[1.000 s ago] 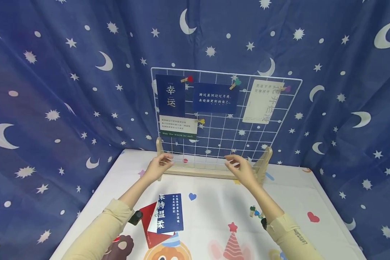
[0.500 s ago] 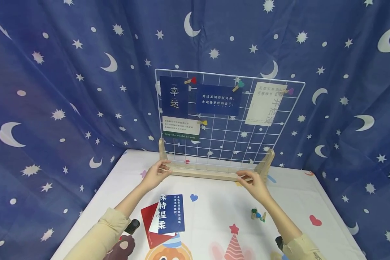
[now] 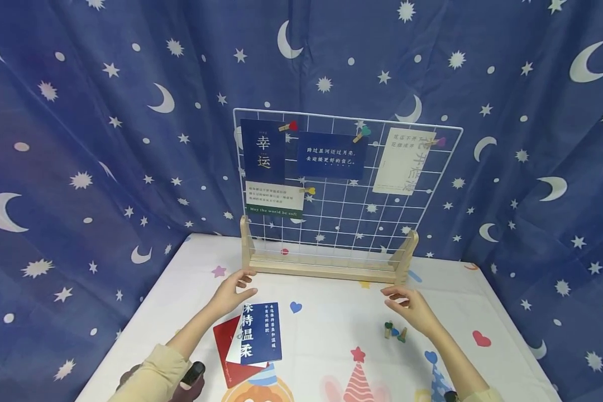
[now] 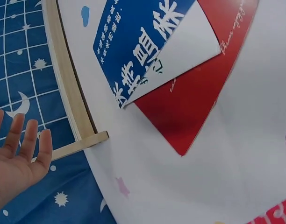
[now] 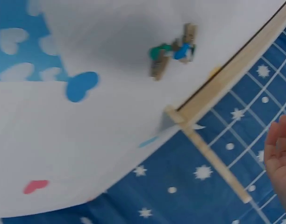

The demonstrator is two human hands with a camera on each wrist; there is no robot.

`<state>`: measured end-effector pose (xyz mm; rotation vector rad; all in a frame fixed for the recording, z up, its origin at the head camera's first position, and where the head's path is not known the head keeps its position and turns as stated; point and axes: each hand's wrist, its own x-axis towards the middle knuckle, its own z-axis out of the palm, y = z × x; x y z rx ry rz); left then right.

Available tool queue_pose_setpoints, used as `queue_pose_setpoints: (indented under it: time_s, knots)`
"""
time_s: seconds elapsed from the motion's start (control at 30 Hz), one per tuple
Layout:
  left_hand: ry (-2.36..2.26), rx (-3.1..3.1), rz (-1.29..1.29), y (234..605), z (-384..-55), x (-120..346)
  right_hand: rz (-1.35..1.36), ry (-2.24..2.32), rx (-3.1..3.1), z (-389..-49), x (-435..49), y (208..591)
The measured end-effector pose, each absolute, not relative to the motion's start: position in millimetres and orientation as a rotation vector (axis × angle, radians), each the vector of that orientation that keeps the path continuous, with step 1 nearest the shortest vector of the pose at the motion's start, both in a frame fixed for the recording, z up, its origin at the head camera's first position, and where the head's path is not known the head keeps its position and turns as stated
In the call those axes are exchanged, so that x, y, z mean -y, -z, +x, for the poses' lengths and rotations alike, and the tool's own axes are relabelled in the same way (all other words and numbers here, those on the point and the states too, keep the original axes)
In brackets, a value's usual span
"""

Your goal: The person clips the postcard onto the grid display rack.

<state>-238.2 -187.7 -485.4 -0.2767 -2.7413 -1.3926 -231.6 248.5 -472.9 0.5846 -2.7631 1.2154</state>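
My left hand (image 3: 231,294) hovers above the white table, fingers loosely bent and holding nothing, just in front of the left end of the wooden base (image 3: 321,272). Below it lie a blue card (image 3: 266,338), a white card (image 4: 189,63) and a red card (image 3: 227,357), overlapping in a pile. On the right, my right hand (image 3: 413,309), also holding nothing, is over the table near several small wooden clips (image 3: 394,331) with green and blue tops. The white wire grid (image 3: 341,218) stands upright in the base, with cards clipped to it.
Clipped on the grid are a dark blue card (image 3: 263,148), a wide blue card (image 3: 330,154), a cream card (image 3: 404,162) and a white-and-green card (image 3: 274,199). A blue star-and-moon curtain (image 3: 130,139) hangs behind. The tablecloth (image 3: 321,340) has printed cartoons.
Both hands have drawn back from the grid's lower edge toward me, the right one also moving rightward. The clips now show fully beside the right arm. Cards and grid stay in place.
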Motion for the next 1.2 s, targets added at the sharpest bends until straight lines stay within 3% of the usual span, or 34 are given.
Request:
queue_pose_setpoints:
  time_s: [0.27, 0.6, 0.83, 1.2]
  knots:
    - [1.452, 2.732, -0.214, 502, -232, 186, 0.560, -1.254, 2.832, -223, -275, 503]
    - [1.303, 2.815, -0.213, 522, -232, 184, 0.346, -1.123, 2.915, -225, -298, 525]
    - [1.096, 2.961, -0.267, 536, -236, 185, 0.347, -1.005, 2.969, -232, -311, 535]
    - [0.834, 3.225, -0.364, 527, -249, 187, 0.381, -1.005, 3.016, -239, -316, 544]
